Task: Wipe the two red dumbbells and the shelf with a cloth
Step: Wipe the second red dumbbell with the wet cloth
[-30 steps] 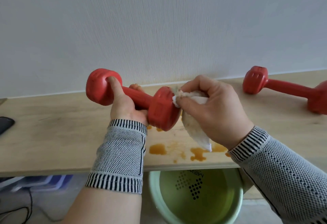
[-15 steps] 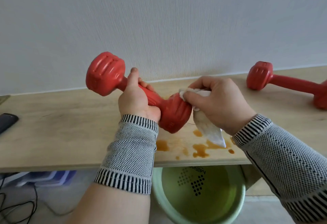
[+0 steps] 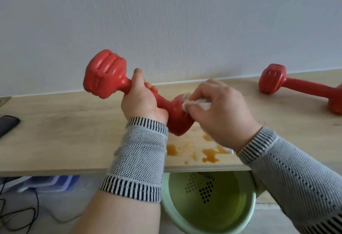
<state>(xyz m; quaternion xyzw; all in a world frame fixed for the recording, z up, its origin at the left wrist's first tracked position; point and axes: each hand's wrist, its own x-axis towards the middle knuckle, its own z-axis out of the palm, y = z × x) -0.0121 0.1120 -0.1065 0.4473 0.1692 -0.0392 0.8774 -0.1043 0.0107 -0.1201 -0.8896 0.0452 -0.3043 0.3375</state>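
A red moulded dumbbell (image 3: 118,84) is gripped by its bar in the left hand (image 3: 141,102) and held tilted above the pale wooden shelf (image 3: 61,135), apparently so its lower head is presented to the white cloth (image 3: 199,104) pinched in the right hand (image 3: 220,111), while a second red dumbbell (image 3: 299,87) lies on the shelf well to the right, judged still awaiting wiping.

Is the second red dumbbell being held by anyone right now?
No, the second dumbbell lies untouched on the shelf, while the left hand grips the other dumbbell.

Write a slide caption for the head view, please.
Left hand holds a dumbbell while right hand wipes its end with a cloth.
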